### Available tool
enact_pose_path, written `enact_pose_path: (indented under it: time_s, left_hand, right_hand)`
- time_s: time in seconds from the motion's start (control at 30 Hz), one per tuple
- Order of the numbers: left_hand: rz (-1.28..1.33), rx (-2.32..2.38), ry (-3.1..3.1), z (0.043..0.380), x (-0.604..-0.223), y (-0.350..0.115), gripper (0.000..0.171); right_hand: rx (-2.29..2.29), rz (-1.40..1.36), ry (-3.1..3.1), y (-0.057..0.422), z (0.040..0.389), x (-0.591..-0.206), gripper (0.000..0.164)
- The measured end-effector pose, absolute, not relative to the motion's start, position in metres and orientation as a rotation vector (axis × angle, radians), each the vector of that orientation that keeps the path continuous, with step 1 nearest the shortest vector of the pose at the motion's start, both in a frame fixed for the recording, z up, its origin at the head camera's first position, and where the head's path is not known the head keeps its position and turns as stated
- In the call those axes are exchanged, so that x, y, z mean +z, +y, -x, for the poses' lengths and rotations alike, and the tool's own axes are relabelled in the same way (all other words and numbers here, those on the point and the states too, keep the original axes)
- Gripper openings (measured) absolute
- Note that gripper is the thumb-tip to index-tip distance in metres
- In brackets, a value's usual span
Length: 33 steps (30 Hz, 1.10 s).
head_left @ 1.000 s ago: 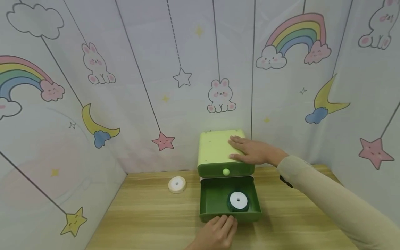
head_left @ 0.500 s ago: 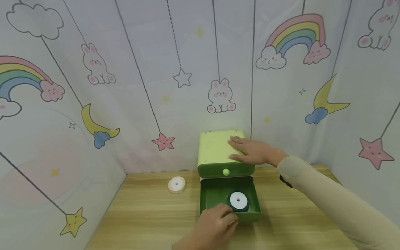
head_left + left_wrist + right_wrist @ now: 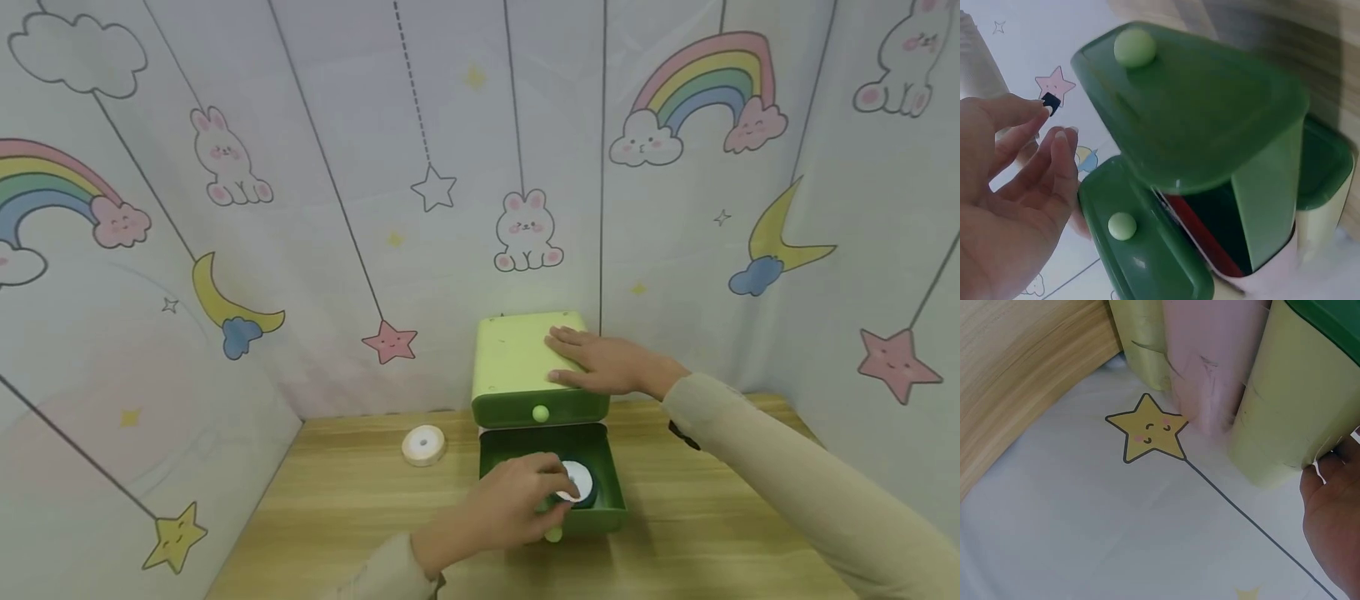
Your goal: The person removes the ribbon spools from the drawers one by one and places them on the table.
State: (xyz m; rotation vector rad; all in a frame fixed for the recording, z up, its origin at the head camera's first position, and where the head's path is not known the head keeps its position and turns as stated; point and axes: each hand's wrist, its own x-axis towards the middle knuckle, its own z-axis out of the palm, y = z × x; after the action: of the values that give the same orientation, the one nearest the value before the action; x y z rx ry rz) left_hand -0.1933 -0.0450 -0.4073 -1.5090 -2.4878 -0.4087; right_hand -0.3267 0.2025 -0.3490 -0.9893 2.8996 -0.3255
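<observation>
I am at a bench (image 3: pixel 337 508) with a top that looks like wood, in a small nook. Pale sheets (image 3: pixel 345 117) stand along its back, left and right edges, and they meet at the two back corners. They have bunnies (image 3: pixel 528 237), rainbows (image 3: pixel 702 75), moons (image 3: pixel 214 294) and stars (image 3: pixel 389 342) on them, like a kid's room. A green drawer box (image 3: pixel 513 358) sits by the back edge. I cannot tell if this is a home or some other place.
</observation>
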Motion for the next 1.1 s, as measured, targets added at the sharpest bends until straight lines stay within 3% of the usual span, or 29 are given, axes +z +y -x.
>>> enact_pose_path:
  time_s: [1.1]
  left_hand:
    - [1.781,0.280,-2.592,0.250,-0.380,-0.021,0.045]
  right_hand:
    - [-0.315,0.984,2.896,0.202,0.327,-0.349,0.085]
